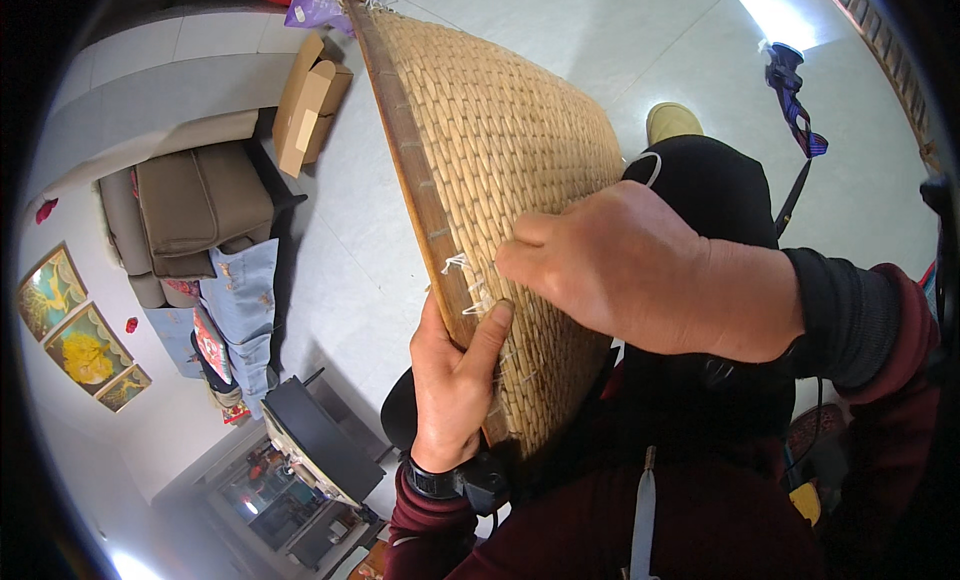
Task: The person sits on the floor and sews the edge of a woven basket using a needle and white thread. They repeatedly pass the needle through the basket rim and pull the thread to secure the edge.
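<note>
A woven wicker basket or tray (517, 122) with a flat wooden rim (397, 137) rests tilted across my lap. My left hand (457, 377) grips the rim near its lower end, thumb on the weave. White cord stitches (474, 308) lie at the rim by that thumb. Above the weave, my right hand (600, 257) is closed, its fingertips pinched together at the surface just right of the stitches. A thin white cord (654, 167) loops out behind the right hand; whether its fingers hold the cord or a tool is hidden.
An opened cardboard box (307, 115) and a purple bag (319, 6) are on the floor at the upper left. A brown sofa (202, 197) and a dark table (322, 437) stand at the left. A strap (795, 115) lies on the floor at the right.
</note>
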The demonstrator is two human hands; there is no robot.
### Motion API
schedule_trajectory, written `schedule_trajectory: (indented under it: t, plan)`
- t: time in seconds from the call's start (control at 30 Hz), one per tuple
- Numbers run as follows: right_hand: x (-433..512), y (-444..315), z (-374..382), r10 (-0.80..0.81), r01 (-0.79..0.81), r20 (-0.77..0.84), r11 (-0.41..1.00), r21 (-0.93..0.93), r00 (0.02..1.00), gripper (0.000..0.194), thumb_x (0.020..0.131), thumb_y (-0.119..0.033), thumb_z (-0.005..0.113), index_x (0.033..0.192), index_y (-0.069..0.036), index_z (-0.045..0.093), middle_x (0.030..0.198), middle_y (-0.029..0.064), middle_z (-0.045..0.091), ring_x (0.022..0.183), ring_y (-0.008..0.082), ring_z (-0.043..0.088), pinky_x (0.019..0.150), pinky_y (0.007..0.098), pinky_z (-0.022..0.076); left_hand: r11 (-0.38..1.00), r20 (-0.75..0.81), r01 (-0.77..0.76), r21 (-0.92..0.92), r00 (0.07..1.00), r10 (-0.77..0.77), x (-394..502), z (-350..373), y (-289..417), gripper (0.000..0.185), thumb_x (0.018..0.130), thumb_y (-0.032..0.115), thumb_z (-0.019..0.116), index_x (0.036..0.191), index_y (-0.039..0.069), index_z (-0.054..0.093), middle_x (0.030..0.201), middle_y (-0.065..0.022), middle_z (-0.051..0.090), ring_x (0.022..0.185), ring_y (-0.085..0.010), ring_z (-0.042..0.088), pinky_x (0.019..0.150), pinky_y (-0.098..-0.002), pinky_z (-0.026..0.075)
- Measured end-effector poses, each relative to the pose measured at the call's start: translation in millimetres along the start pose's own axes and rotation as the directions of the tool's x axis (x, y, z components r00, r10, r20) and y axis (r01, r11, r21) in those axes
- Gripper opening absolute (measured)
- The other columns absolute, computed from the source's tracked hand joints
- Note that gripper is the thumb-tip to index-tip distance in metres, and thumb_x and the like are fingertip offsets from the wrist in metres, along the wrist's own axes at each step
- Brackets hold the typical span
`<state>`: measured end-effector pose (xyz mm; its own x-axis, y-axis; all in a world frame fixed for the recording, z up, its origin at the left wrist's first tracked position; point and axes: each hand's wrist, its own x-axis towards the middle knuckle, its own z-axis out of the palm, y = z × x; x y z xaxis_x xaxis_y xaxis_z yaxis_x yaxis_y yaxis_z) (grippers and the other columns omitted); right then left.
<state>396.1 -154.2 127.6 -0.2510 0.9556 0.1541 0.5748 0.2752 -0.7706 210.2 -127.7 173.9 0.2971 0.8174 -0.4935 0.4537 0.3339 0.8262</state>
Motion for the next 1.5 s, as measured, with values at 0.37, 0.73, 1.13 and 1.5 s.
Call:
schedule_trajectory:
  t: [0.37, 0.73, 1.13, 1.5]
  plan:
    - [9, 9, 2, -0.037, 0.037, 0.007, 0.999, -0.040, 0.999, 0.005, 0.080, -0.005, 0.059, 0.084, -0.004, 0.057, 0.070, 0.0096, 0.061, 0.063, 0.0299, 0.064, 0.059, 0.0378, 0.0516, 0.999, -0.007, -0.019, 0.033, 1.000, 0.019, -1, -1, -2, 0.042, 0.088, 0.005, 0.063, 0.127, -0.005, 0.048, 0.111, -0.0101, 0.063, 0.098, -0.0163, 0.060, 0.087, -0.0302, 0.047]
    - [13, 14, -1, 0.085, -0.088, 0.023, 0.952, 0.294, 0.996, 0.015, 0.084, -0.005, 0.056, 0.071, 0.001, 0.057, 0.062, 0.0186, 0.058, 0.061, 0.0362, 0.062, 0.057, 0.0456, 0.0466, 0.998, 0.023, 0.001, 0.060, 1.000, -0.002, 0, -5, -4, 0.042, 0.088, 0.002, 0.061, 0.128, -0.005, 0.047, 0.112, -0.0095, 0.062, 0.098, -0.0155, 0.059, 0.088, -0.0296, 0.046]
    - [5, -9, -33, 0.196, -0.190, 0.215, 0.981, -0.050, 0.957, 0.011, 0.089, -0.012, 0.059, 0.098, -0.007, 0.062, 0.073, 0.0128, 0.063, 0.066, 0.0325, 0.062, 0.062, 0.0389, 0.0483, 0.968, 0.199, -0.203, 0.147, 0.965, 0.173, 7, -7, -11, 0.030, 0.087, 0.013, 0.061, 0.112, -0.002, 0.052, 0.096, -0.0223, 0.059, 0.088, -0.0407, 0.059, 0.076, -0.0403, 0.048]
    - [-18, -4, -41, 0.280, -0.179, 0.339, 0.937, -0.301, 0.898, 0.010, 0.084, -0.007, 0.068, 0.090, -0.002, 0.062, 0.075, 0.0110, 0.061, 0.064, 0.0301, 0.058, 0.057, 0.0354, 0.0475, 0.877, 0.327, -0.464, -0.127, 0.815, 0.479, 6, 2, -58, 0.057, 0.074, 0.012, 0.065, 0.127, -0.005, 0.050, 0.114, -0.0179, 0.054, 0.097, -0.0315, 0.060, 0.083, -0.0353, 0.052]
